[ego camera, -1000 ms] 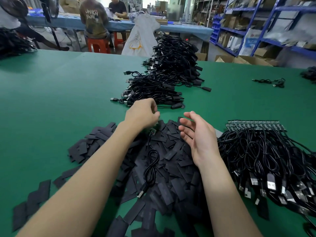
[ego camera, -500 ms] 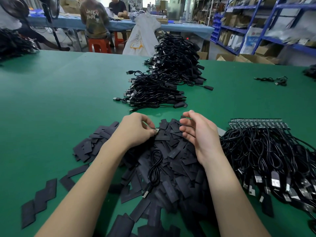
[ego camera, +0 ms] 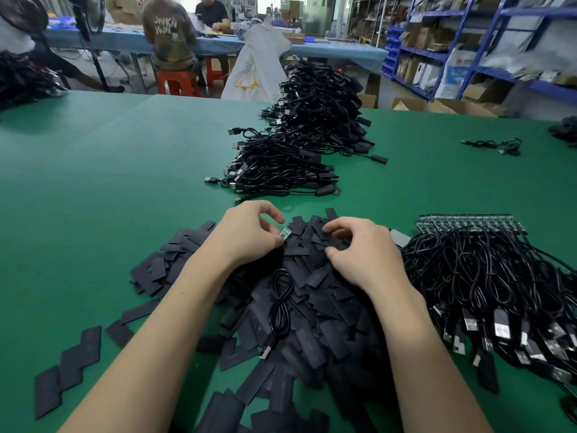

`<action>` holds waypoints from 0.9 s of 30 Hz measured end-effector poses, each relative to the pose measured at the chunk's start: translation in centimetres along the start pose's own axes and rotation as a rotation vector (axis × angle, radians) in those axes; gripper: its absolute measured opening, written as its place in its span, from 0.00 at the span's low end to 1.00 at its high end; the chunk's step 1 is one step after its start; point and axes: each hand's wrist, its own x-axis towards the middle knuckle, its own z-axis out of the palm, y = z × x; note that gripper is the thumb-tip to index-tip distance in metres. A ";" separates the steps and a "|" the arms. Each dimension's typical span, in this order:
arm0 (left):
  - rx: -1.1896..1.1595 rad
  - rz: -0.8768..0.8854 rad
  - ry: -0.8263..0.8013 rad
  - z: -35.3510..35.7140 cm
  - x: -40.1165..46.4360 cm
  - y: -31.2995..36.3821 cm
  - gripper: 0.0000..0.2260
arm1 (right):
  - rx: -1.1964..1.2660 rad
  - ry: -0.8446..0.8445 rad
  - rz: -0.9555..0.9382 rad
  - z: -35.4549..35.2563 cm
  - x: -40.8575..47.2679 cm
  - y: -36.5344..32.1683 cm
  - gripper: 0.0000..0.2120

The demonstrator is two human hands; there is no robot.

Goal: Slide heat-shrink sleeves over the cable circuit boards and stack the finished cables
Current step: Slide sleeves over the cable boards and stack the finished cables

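Observation:
A heap of flat black heat-shrink sleeves lies before me on the green table. My left hand pinches a small green circuit board at the end of a black cable, which trails over the heap to its USB plug. My right hand rests on the heap with its fingers curled round a black sleeve at the top. Whether the sleeve is lifted clear of the others I cannot tell.
A bundle of unsleeved cables with a row of bare boards lies at my right. Finished cables are stacked in piles ahead, a bigger pile behind. Stray sleeves lie at left. People sit at a far blue table.
My left hand came back down from the finished pile to the heap with the board pinched. My right hand went from held open above the sleeves to curled down onto them.

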 end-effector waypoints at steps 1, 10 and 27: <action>-0.041 0.007 0.014 0.0 0.0 0.1 0.09 | 0.053 0.028 0.013 0.0 0.1 0.1 0.12; -0.458 0.002 -0.064 -0.1 -0.4 1.2 0.09 | 0.403 0.034 -0.016 -1.3 0.6 1.3 0.08; -0.458 0.020 -0.056 0.5 -0.6 1.2 0.08 | 0.178 -0.013 -0.060 -0.7 0.7 1.5 0.13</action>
